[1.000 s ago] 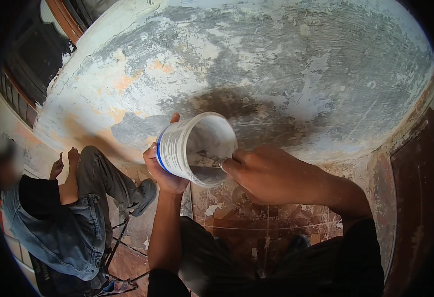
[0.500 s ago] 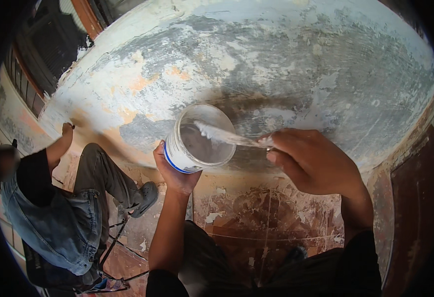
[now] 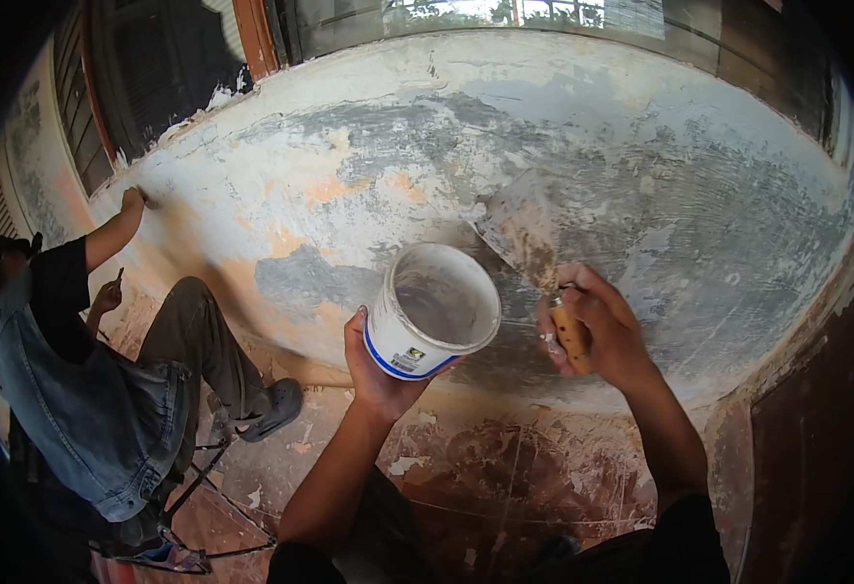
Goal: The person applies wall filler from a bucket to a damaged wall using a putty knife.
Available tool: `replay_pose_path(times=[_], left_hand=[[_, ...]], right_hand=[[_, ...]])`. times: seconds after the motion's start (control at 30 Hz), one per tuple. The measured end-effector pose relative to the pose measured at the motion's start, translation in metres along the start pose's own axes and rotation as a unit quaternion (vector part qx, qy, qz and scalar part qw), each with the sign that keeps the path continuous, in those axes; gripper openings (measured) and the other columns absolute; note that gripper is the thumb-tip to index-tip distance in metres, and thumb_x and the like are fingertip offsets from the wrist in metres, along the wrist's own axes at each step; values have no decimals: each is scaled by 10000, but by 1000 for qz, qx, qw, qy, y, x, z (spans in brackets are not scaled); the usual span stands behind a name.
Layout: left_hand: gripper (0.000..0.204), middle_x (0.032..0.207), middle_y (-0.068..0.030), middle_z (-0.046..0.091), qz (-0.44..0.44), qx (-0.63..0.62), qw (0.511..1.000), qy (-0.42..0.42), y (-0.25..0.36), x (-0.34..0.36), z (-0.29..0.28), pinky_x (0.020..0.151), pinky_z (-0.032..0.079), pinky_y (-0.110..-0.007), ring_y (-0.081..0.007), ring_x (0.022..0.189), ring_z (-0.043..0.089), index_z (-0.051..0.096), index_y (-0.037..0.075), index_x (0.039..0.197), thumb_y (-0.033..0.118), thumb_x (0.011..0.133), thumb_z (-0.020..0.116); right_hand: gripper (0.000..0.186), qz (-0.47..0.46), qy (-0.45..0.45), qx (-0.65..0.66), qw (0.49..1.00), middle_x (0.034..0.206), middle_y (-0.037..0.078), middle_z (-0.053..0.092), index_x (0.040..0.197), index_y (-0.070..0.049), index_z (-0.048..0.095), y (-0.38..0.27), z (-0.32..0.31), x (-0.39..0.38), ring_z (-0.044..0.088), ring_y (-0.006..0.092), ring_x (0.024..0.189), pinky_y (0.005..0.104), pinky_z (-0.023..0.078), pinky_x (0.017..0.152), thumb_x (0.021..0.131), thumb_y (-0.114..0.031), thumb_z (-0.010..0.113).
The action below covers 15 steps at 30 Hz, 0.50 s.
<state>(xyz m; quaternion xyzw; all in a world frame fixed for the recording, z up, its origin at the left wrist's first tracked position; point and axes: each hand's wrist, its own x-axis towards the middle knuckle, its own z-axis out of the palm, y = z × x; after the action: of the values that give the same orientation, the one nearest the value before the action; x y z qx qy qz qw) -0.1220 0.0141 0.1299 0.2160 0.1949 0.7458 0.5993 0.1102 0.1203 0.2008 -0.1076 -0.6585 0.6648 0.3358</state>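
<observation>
My left hand (image 3: 385,375) is wrapped round the lower side of a white plastic tub (image 3: 427,336) with a blue band, tilted so that its inside shows. Greyish-white paste coats the inner wall. In my right hand (image 3: 602,326) is a putty knife, its wooden handle (image 3: 571,336) gripped by the fingers. The knife's wide, smeared blade (image 3: 519,229) points up and left against or just in front of the patchy wall (image 3: 738,234); whether it touches cannot be made out. White paste marks my right fingers.
At the left, a co-worker (image 3: 86,389) sits on a folding stool (image 3: 203,496), one hand raised to the wall. Windows (image 3: 563,19) run above the wall. The tiled floor (image 3: 485,487) is strewn with flakes. A brown panel (image 3: 806,438) stands at the right.
The putty knife has come out of the tub's mouth and swung up to the wall, its blade turned broadside. The tub has shifted slightly right. My view has tilted up, showing more window.
</observation>
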Motion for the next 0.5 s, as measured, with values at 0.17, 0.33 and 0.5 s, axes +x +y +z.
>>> replay_pose_path(times=[0.17, 0.33, 0.5], left_hand=[[743, 1418, -153, 470, -7, 23, 999, 34, 2, -4, 3, 999, 437, -578, -398, 1288, 477, 392, 144, 1456, 626, 916, 223], [741, 1405, -157, 488, -13, 29, 999, 42, 4, -7, 1, 988, 441, -567, -399, 1259, 501, 412, 145, 1444, 629, 914, 228], [670, 1443, -115, 454, -39, 40, 997, 47, 10, -7, -7, 1045, 352, -596, -345, 1289, 469, 423, 186, 1437, 582, 916, 276]], right_hand=[[204, 79, -84, 189, 975, 716, 64, 466, 1068, -92, 452, 9, 5, 10, 429, 115, 435, 252, 341, 318, 1018, -289, 430], [178, 74, -73, 136, 985, 692, 57, 465, 1036, -83, 452, 2, 14, 12, 405, 102, 392, 242, 330, 287, 1023, -259, 474], [195, 64, -56, 115, 990, 683, 26, 498, 1036, -76, 451, -6, 21, 16, 435, 84, 417, 248, 340, 309, 996, -232, 562]])
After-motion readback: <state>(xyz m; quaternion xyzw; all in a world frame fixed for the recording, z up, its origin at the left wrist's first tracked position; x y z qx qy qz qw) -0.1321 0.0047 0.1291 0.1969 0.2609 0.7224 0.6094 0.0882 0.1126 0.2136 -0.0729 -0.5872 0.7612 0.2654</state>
